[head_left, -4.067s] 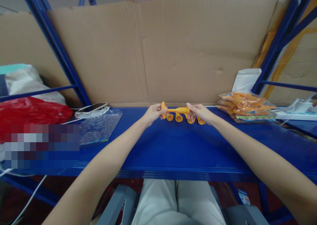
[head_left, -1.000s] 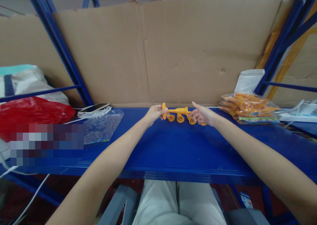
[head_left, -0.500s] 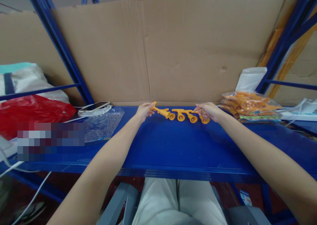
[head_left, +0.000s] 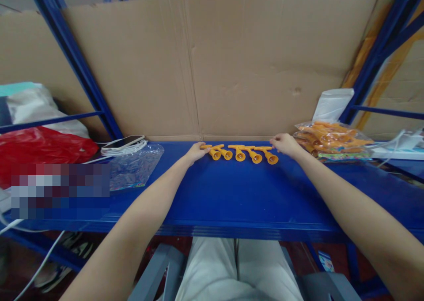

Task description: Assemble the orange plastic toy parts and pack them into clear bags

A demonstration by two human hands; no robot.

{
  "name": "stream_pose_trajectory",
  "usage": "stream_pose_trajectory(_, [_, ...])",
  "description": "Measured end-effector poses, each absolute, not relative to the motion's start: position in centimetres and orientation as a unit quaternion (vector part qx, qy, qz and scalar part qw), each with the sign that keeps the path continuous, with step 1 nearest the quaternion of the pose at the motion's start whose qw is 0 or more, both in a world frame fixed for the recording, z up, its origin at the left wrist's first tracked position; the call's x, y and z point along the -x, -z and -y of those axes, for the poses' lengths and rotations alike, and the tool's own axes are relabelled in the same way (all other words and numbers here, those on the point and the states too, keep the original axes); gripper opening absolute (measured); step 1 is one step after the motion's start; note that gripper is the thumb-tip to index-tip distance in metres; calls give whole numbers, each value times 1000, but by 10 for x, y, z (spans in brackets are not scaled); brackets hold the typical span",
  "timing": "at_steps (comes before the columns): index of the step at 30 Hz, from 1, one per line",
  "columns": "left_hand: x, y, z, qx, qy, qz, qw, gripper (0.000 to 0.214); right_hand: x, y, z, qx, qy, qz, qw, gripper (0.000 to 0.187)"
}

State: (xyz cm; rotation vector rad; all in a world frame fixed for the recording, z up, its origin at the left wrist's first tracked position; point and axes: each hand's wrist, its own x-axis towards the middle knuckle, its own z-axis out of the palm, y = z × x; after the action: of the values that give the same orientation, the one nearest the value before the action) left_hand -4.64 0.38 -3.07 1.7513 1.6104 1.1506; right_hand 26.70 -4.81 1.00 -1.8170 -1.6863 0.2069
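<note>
Several small orange plastic pieces (head_left: 241, 153) with flared ends lie side by side in a row at the back of the blue shelf (head_left: 232, 195), close to the cardboard. My left hand (head_left: 195, 152) rests at the row's left end, its fingertips touching the leftmost piece. At the right end, my right hand (head_left: 285, 144) lies palm down with the fingers against the rightmost piece. Neither hand lifts anything; the fingers look loosely curled and flat on the shelf.
A cardboard sheet (head_left: 232, 67) backs the shelf. A phone (head_left: 123, 142) with white cable and a clear bag of small parts (head_left: 132, 168) lie left, beside a red bag (head_left: 39, 148). A bag of orange pieces (head_left: 331, 142) sits right. Blue uprights (head_left: 76, 67) frame the bay.
The long orange piece held between both hands a second ago is now laid down. The row of orange pieces lies on the shelf, and both hands have moved apart to its ends.
</note>
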Motion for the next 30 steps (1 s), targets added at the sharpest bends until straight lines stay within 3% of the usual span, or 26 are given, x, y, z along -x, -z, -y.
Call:
stream_pose_trajectory(4, [41,29,5,-698,-303,-648,27,34,-267,-6,46,687,-15,697,206,22])
stream_pose_trajectory(6, [36,26,12,-699,-275,-660,-21,35,-266,-5,46,678,-20,713,177,25])
stream_pose_trajectory(11, [19,21,25,-736,-235,-635,21,41,-264,2,44,673,-30,725,141,25])
stream_pose_trajectory(18, [16,25,20,-758,-258,-586,123,34,-257,10,40,687,-58,705,170,25])
stream_pose_trajectory(30, [20,31,16,-753,-240,-595,144,45,-248,9,44,689,-84,704,149,32])
